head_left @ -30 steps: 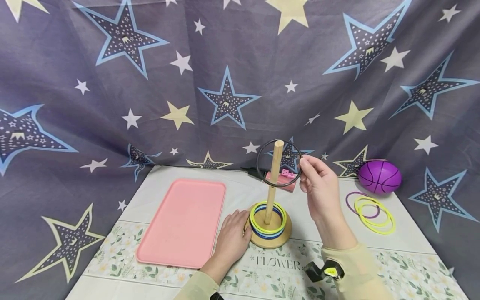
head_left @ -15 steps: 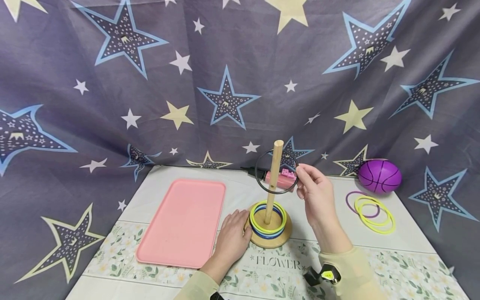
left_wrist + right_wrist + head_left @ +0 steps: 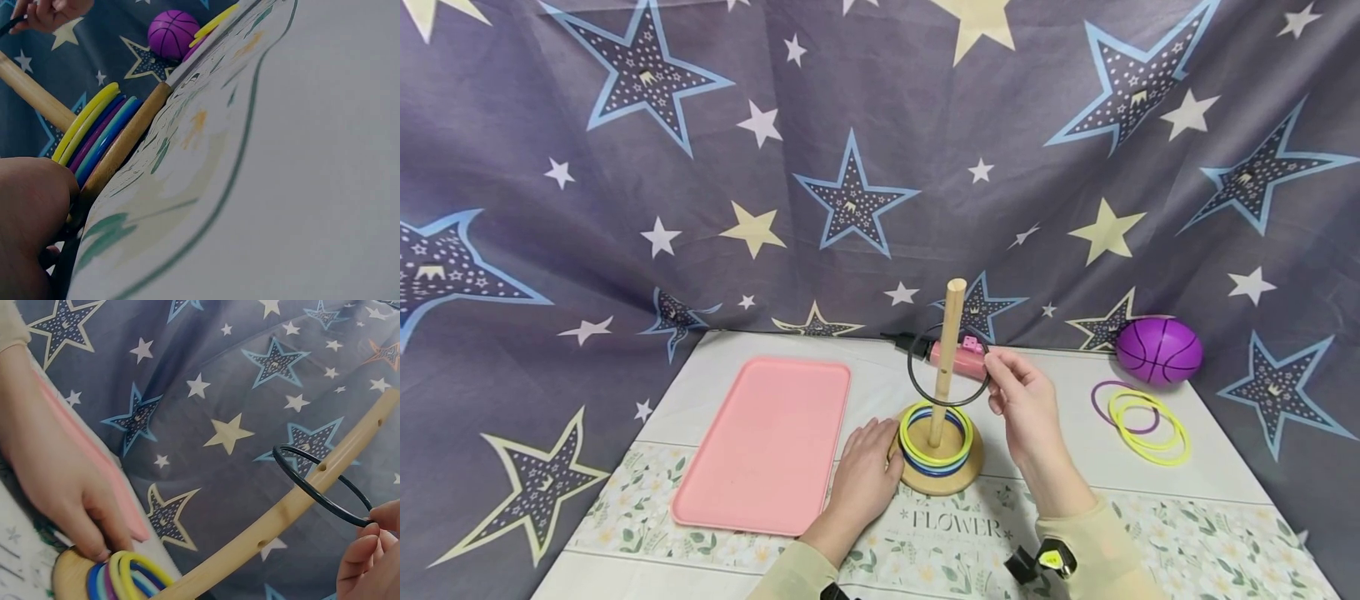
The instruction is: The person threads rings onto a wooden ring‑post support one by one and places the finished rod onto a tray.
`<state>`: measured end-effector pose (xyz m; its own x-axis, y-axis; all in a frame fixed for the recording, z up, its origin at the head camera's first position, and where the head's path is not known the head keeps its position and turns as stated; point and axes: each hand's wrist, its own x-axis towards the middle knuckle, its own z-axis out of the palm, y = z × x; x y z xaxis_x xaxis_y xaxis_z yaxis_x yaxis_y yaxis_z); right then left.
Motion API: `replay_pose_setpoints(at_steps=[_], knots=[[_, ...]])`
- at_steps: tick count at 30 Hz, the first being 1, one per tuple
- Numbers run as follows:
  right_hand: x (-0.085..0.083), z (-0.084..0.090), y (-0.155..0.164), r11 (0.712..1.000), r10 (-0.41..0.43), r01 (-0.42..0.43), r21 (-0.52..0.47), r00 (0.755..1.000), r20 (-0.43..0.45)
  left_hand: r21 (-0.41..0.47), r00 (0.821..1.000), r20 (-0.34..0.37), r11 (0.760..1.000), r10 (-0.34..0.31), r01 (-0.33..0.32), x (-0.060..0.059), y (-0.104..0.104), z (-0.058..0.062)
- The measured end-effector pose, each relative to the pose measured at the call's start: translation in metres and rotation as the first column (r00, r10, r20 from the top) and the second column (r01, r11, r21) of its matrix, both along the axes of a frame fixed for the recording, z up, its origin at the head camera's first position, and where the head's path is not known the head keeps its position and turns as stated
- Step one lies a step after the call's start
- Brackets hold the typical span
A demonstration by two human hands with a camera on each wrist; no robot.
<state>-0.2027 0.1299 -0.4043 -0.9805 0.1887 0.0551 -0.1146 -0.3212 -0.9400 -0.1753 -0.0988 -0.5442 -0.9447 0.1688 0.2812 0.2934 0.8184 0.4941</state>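
My right hand (image 3: 1026, 408) pinches a thin black ring (image 3: 312, 492) between thumb and fingertips. This ring circles the upright wooden post (image 3: 950, 325) of a ring-toss stand, part way up and tilted. Low on the post, yellow, purple and blue rings (image 3: 87, 122) lie stacked on the round wooden base (image 3: 936, 485). My left hand (image 3: 867, 475) rests at the left edge of that base, palm down, fingers mostly straight and thumb close to the rim. In the left wrist view, part of this hand hides the base's near end.
Left of the stand lies a pink tray (image 3: 760, 450). Loose yellow rings (image 3: 1183, 437) and a purple ring (image 3: 1096, 404) are at the right, below a purple ball (image 3: 1159, 352). Behind the post sits a pink and black object (image 3: 966, 363). A starry curtain (image 3: 850, 100) stands behind.
My right hand has moved down and slightly left, bringing the black ring lower along the post from near its top. The left hand and the stand have stayed put.
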Motion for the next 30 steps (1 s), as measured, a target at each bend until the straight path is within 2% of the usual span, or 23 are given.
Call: replay_pose_setpoints(at_steps=[10,18,30], knots=[[0.0,-0.025,-0.001,0.998,0.012,-0.015,0.053,0.998,0.068,-0.004,1.0,0.011,1.0,0.008,-0.008,0.0,0.001,0.002],[0.003,-0.039,0.001,0.99,0.036,-0.059,0.131,0.985,0.169,0.0,1.0,0.016,1.0,0.01,-0.01,0.0,0.001,0.003],[-0.001,-0.069,0.003,0.981,0.037,-0.08,0.177,0.97,0.238,0.008,1.0,0.012,1.0,0.013,-0.013,-0.001,0.002,0.002]])
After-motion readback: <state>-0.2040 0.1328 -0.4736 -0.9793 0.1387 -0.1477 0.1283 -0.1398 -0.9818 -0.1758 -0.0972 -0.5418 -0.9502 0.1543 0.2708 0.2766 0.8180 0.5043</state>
